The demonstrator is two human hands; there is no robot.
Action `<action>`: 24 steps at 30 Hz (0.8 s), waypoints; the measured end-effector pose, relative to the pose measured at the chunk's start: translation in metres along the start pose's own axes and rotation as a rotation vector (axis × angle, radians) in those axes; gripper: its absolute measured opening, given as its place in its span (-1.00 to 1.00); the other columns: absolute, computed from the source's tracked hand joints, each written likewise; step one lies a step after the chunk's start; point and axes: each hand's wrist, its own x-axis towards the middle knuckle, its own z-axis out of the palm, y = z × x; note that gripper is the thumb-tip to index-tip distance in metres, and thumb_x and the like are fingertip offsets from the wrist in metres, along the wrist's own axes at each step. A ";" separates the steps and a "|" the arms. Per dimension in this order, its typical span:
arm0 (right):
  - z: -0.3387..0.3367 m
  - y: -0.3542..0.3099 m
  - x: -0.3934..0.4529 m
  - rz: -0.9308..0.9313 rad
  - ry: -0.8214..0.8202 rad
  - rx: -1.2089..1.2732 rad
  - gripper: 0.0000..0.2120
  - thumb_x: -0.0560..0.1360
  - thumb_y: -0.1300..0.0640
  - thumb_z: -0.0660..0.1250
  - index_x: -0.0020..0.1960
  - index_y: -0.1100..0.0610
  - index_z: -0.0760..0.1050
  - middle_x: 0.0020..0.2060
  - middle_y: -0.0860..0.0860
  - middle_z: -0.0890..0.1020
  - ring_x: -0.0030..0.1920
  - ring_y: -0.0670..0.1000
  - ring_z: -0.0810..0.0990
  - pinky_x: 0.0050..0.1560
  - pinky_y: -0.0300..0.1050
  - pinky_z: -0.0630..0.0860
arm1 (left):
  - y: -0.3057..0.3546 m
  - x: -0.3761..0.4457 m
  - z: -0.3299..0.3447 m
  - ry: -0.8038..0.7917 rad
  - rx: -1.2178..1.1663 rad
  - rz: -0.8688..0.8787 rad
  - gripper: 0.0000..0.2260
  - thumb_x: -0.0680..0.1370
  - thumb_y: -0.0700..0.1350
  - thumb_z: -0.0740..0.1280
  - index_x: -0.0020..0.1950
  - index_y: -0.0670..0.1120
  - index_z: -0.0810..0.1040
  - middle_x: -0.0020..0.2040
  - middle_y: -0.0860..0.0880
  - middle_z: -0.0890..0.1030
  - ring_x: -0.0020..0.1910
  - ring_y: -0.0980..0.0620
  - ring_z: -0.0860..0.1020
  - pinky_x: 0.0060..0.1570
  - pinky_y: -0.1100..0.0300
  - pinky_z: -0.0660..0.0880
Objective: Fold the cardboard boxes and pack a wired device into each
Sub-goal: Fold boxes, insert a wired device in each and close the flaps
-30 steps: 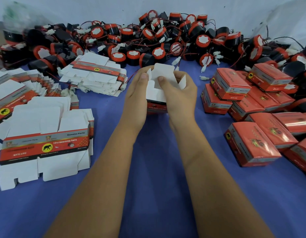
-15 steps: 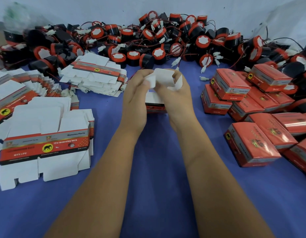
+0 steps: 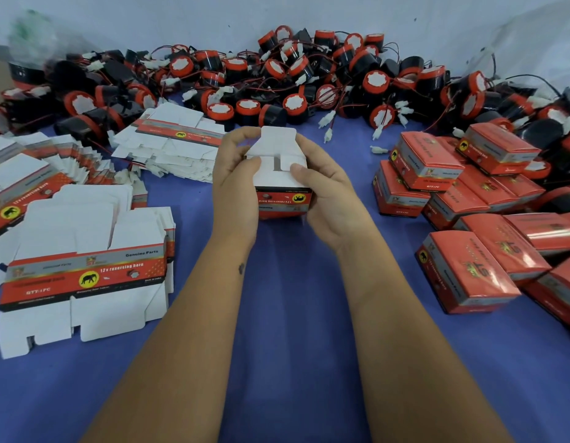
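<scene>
Blue cloth (image 3: 293, 314) covers the work surface. Far side: a long heap of wired horns (image 3: 277, 75), black bodies with red rims and white faces, red leads with white plugs trailing toward the near side. Right: pile of closed red boxes (image 3: 469, 270), tumbled at mixed angles. Left: stacks of flat box blanks (image 3: 82, 266), white flaps, red printed band with a yellow elephant badge; a second fanned stack (image 3: 171, 145) lies farther off, left of centre.

Centre, held clear above the cloth: one half-folded box (image 3: 282, 183). White unprinted flaps face up and toward the far side; a rounded tuck flap stands at the far edge, two smaller flaps are pressed down in front of it. The red printed panel faces near, its print upside down. Long axis runs left to right.

Left hand (image 3: 235, 177) grips the box's left end, fingers curled round the far flap, thumb on the left small flap. Right hand (image 3: 325, 190) grips the right end, thumb pressing the right small flap. Both hands are clamped on the box, close together.
</scene>
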 end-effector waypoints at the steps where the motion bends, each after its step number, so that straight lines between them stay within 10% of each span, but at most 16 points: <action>1: 0.000 0.001 0.000 -0.011 0.010 -0.020 -0.66 0.58 0.39 0.16 0.23 0.10 0.51 0.15 0.11 0.60 0.14 0.12 0.58 0.13 0.10 0.55 | 0.000 0.000 0.000 0.006 -0.001 0.011 -0.68 0.50 -0.29 0.18 -0.05 0.12 0.58 -0.05 0.10 0.63 -0.06 0.07 0.59 -0.16 0.18 0.53; 6: 0.007 0.000 -0.002 0.003 0.069 -0.056 -0.80 0.49 0.30 0.21 -0.18 0.15 0.59 0.04 0.07 0.65 0.05 0.16 0.60 -0.09 0.04 0.55 | 0.000 -0.001 -0.001 -0.010 -0.021 -0.053 -0.82 0.45 -0.13 0.17 -0.28 0.00 0.53 -0.11 0.09 0.64 -0.15 0.12 0.57 -0.32 0.22 0.52; 14: 0.007 -0.001 -0.001 -0.167 0.158 -0.476 -0.65 0.44 0.47 0.28 -0.04 0.01 0.50 0.04 0.09 0.63 0.01 0.04 0.61 -0.03 0.01 0.60 | -0.002 0.000 0.001 0.003 0.151 0.078 -0.70 0.32 -0.34 0.17 -0.13 0.02 0.52 -0.09 0.01 0.59 -0.10 0.12 0.54 -0.11 0.25 0.51; 20: 0.010 0.002 0.001 -0.019 0.247 -0.459 -0.83 0.60 -0.04 0.23 -0.11 -0.06 0.54 -0.04 -0.04 0.62 -0.07 -0.09 0.58 -0.14 -0.20 0.49 | 0.003 -0.005 0.000 0.013 0.058 0.105 -0.80 0.45 -0.22 0.19 -0.02 -0.01 0.52 -0.01 0.00 0.58 -0.07 0.14 0.53 -0.13 0.24 0.50; 24: 0.006 0.003 0.003 0.007 0.266 -0.486 -0.78 0.61 -0.10 0.17 -0.10 -0.08 0.53 -0.11 -0.15 0.62 -0.07 -0.16 0.57 -0.09 -0.21 0.45 | 0.001 -0.003 0.005 -0.016 0.184 0.051 -0.65 0.53 -0.02 0.08 0.25 0.06 0.50 0.18 0.17 0.52 0.17 0.27 0.47 0.20 0.34 0.38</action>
